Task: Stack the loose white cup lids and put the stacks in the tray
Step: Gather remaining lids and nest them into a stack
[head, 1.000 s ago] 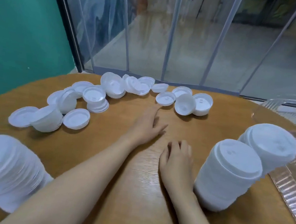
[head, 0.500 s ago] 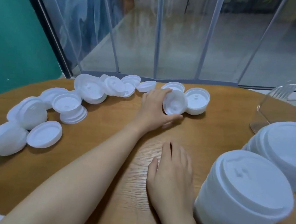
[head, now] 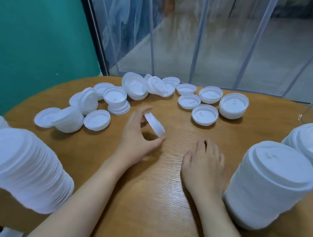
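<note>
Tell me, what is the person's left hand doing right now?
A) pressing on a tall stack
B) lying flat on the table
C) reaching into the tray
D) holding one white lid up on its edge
D: the left hand pinches a single white lid between thumb and fingers, tilted on edge above the table.

The left hand [head: 137,135] is raised with thumb and fingers curled in a pinching grip, while the right hand [head: 204,166] lies flat, palm down, fingers extended.
</note>
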Available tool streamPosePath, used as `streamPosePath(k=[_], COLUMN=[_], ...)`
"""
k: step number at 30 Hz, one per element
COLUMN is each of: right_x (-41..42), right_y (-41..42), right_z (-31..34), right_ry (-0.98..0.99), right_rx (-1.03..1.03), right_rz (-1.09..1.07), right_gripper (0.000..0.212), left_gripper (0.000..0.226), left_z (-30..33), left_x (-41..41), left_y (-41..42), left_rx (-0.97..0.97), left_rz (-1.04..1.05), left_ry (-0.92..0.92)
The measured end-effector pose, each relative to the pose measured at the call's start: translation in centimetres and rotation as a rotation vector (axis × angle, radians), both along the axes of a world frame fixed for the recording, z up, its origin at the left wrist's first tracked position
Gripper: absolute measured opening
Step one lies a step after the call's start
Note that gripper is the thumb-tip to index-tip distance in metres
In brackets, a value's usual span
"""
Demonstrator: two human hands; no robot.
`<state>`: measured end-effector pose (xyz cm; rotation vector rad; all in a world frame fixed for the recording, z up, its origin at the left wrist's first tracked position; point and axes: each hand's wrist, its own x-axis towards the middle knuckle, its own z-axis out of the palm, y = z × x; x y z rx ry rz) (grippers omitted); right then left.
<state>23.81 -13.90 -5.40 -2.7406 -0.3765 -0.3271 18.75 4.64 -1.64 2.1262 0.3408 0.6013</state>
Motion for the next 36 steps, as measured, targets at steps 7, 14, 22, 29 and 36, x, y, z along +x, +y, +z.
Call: streamPosePath(k=[7,14,22,29,36], right_x=[-0.1,-0.4,5.7,7.2,7.2], right_y=[0.1,-0.3,2.5,3.2,3.1], right_z=[0.1,1.4,2.3,0.6,0.8], right_ry=[0.003,0.129,0.008,-0.044,-0.147], right_rx=[0.043,0.083,0.349,0.172,0.24], right_rz=[-0.011,0.012,-0.007,0.011,-0.013], right_gripper=[0.036,0.05,0.049,0.034,0.014], left_gripper=[0.074,0.081,0.066,0.058,0.06], left_z=[-1.4,-1.4,-1.9,-2.7,-2.8], left_x=[-1.6,-3.2,-3.0,-2.5,-2.5], left_y=[0.2,1.4,2.6,2.8,2.7], left_rx=[-0.016,0.281,0.173,0.205,0.223], left_rz=[0.005,-0.025,-0.027,-0.103,-0.114], left_ry=[0.125,0.322,0.191,0.145,0.149])
